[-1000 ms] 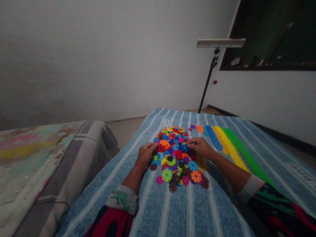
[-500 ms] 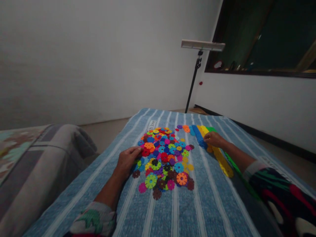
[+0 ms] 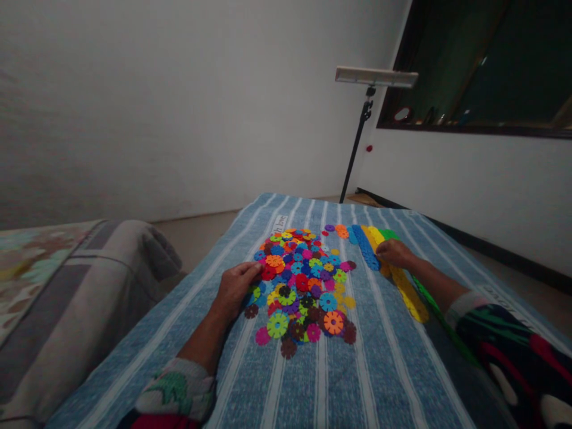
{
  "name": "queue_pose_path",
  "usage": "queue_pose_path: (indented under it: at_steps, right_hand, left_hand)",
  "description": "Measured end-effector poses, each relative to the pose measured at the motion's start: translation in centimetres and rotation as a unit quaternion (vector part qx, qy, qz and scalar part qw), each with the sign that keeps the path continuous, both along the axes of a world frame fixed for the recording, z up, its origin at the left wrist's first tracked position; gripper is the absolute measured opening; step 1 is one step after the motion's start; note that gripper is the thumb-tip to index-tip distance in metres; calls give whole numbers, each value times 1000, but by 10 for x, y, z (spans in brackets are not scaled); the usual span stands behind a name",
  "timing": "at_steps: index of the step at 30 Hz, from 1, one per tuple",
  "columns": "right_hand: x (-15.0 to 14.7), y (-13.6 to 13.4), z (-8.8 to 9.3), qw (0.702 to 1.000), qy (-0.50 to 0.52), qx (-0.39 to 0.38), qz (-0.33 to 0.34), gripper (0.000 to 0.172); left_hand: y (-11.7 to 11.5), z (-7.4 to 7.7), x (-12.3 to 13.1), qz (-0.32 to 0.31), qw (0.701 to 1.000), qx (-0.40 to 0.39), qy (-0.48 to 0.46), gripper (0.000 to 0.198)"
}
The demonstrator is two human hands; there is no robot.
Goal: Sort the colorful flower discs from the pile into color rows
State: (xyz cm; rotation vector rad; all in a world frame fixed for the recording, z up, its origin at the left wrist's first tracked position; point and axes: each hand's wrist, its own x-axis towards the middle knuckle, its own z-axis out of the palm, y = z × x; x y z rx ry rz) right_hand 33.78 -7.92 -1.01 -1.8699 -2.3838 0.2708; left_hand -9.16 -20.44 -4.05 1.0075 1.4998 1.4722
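A mixed pile of colourful notched plastic discs (image 3: 301, 282) lies in the middle of the striped blue cloth. My left hand (image 3: 236, 289) rests at the pile's left edge. Its fingers are closed together, the tips against a red disc (image 3: 269, 272); whether they grip it is hidden. To the right, overlapping discs form rows by colour, among them a blue row (image 3: 365, 247), a yellow row (image 3: 409, 298) and a green row (image 3: 389, 234). My right hand (image 3: 395, 254) is closed in a pinch over the yellow row, beside the blue one. What lies between its fingertips cannot be seen.
Short groups of orange discs (image 3: 342, 231) and purple discs (image 3: 329, 228) lie beyond the pile. A lamp on a black stand (image 3: 355, 143) rises behind the cloth-covered surface (image 3: 295, 393). At left is a grey draped blanket (image 3: 111, 286). A dark window (image 3: 482, 71) is at the right.
The view has turned slightly left, so everything appears a little farther right. Both hands keep nearly the same places against the discs.
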Motion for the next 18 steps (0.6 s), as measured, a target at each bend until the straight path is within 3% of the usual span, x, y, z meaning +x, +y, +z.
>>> queue_pose_path:
  at_steps: [4,7,18]
  right_hand:
    - [-13,-5,7,999,9,40,21,12]
    - [-36,-14,12,995,23,78,54,18]
    - [-177,-73,2,942,36,128,308,17]
  left_hand:
    - [0,-1,1,-2,1000,3,-19,50]
    - [-1,3,4,3,999,3,-32,50]
    - [-5,1,7,5,998,11,-54,39]
